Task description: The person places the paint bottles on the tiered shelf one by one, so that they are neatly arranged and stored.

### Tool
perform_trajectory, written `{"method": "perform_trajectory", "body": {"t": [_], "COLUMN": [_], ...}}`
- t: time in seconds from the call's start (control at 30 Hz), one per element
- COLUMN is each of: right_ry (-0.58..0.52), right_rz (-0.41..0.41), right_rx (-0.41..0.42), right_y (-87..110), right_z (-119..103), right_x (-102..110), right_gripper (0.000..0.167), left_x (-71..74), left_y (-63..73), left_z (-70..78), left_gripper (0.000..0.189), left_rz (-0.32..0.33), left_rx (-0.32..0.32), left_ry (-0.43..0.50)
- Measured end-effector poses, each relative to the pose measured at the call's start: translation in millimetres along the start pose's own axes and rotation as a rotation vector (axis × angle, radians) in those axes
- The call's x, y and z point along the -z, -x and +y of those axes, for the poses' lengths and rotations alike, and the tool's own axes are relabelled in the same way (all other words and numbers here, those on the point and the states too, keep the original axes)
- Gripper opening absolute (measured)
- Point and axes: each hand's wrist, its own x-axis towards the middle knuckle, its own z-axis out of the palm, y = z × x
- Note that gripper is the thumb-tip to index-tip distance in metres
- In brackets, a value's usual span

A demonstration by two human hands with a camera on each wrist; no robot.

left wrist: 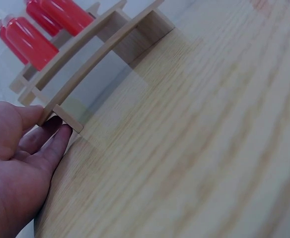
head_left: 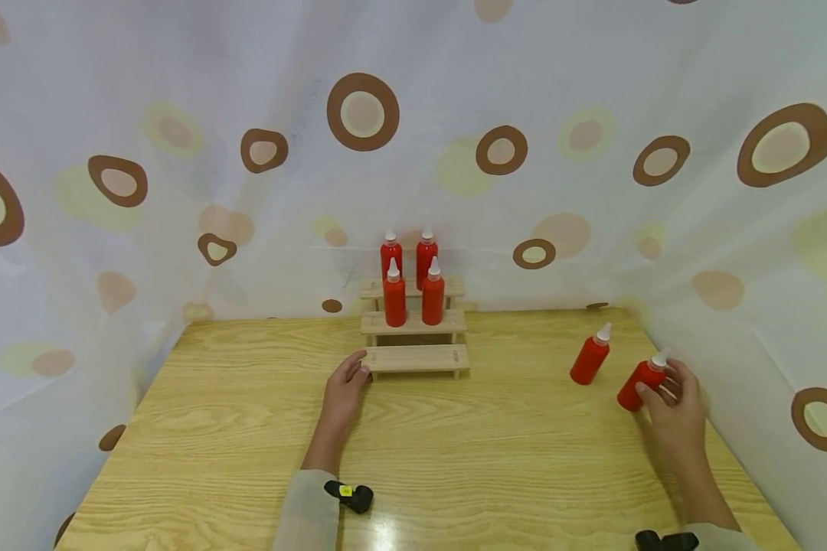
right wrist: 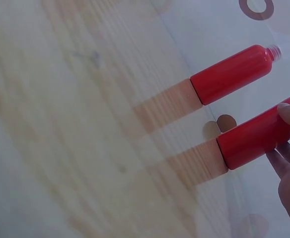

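A small three-tier wooden stand stands at the back of the table. My left hand pinches the left end of its lowest step; in the left wrist view the thumb lies on the step's edge and fingers reach beneath it. At the right, my right hand grips a red squeeze bottle with a white nozzle, thumb on one side and fingers on the other. Just left of it another red squeeze bottle stands on the table, apart from the hand.
Several red squeeze bottles stand on the stand's upper two tiers, among them a front left bottle and a front right bottle. A patterned white sheet rises behind and beside the wood-grain table.
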Motion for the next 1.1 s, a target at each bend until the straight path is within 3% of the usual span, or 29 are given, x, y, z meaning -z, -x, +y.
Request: {"method": "perform_trajectory", "body": {"t": [0.27, 0.57, 0.8, 1.1], "right_ry": [0.031, -0.022, -0.108, -0.195], "right_rz": [-0.011, -0.100, -0.184, -0.272], "right_rx": [0.032, 0.129, 0.247, 0.310], "right_y": [3.4, 9.9, 19.5, 32.8], "right_z": [-5.6, -22.4, -44.4, -74.2], "right_x": [-1.0, -9.7, -29.5, -66.0], "right_gripper": [0.066, 0.067, 0.067, 0.065], "left_x": [0.3, 1.0, 2.1, 0.5], "left_y": [-0.4, -0.3, -0.9, -1.3], "left_z": [0.0, 0.1, -1.5, 1.1], "left_gripper": [0.042, 0.042, 0.041, 0.041], "left_rz": [-0.006, -0.008, -0.012, 0.002], "left_rx": [-0.004, -0.003, 0.001, 0.010], "left_ry": [-0.009, -0.005, -0.008, -0.006]}}
